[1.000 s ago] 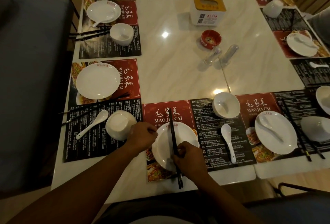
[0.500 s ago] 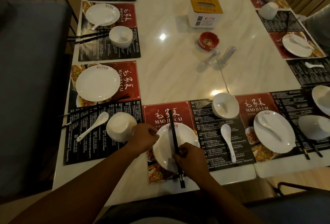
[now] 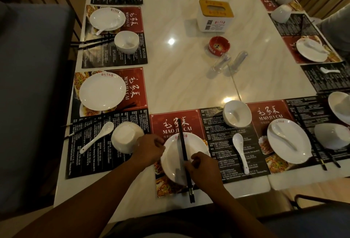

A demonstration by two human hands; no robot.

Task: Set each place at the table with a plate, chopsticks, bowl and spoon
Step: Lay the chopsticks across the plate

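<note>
The black chopsticks (image 3: pixel 182 143) are lying across the white plate (image 3: pixel 197 146), tips pointing away from the person and back ends sticking out over the near rim. The right hand (image 3: pixel 204 169) is pinching them w/ curled fingers at their lower part. The left hand (image 3: pixel 149 148) is gripping the plate's left rim. The bowl (image 3: pixel 236 113) & spoon (image 3: pixel 240 150) are sitting to the right.
</note>
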